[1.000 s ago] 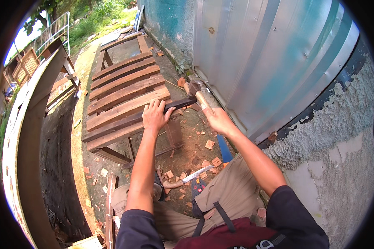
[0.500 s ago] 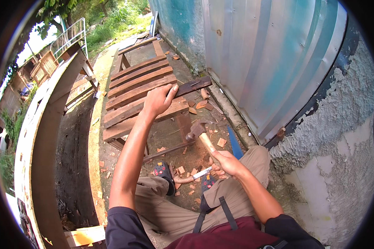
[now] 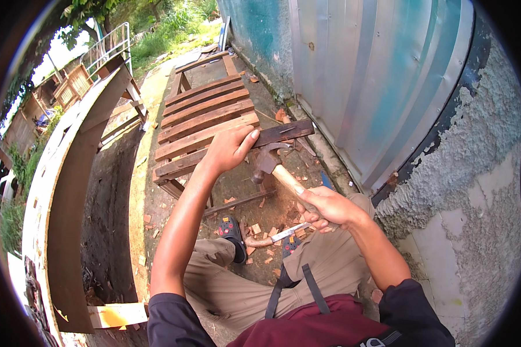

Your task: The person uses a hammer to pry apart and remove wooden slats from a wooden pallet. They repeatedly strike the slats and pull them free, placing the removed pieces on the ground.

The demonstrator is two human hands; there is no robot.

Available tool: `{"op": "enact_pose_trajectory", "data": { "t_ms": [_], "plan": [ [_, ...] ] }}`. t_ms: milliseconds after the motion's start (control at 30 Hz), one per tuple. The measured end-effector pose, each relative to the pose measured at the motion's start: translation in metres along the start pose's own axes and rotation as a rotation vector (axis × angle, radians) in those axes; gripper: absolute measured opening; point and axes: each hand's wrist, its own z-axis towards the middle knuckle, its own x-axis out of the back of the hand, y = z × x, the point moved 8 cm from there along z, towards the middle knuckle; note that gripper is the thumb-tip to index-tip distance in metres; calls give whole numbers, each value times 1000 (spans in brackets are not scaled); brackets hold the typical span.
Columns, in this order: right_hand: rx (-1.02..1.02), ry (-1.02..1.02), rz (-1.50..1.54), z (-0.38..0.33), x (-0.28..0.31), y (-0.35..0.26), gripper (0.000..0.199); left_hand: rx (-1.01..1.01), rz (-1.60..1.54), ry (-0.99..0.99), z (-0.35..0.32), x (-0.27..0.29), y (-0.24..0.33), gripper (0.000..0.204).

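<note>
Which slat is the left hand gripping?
The dark brown slat under the left hand: its right end juts out past the ends of the lighter brown slats, toward the metal sheet.

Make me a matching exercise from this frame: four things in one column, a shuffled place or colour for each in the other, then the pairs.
1. Claw hammer
2. Dark wooden slat
3. Curved-handled knife
4. Ribbed metal sheet

A. Lying near the clogs
B. Silvery with teal patches
C. In the right hand
D. Under the left hand

Pairs: 1-C, 2-D, 3-A, 4-B
</note>
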Motion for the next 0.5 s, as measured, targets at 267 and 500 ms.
{"op": "enact_pose_trajectory", "data": {
  "t_ms": [267,500],
  "plan": [
    [121,133,-26,-27,4,-7,43,-26,43,-6,3,5,-7,43],
    [227,101,37,-74,8,-17,45,408,34,-33,-82,29,-139,60]
  ]
}}
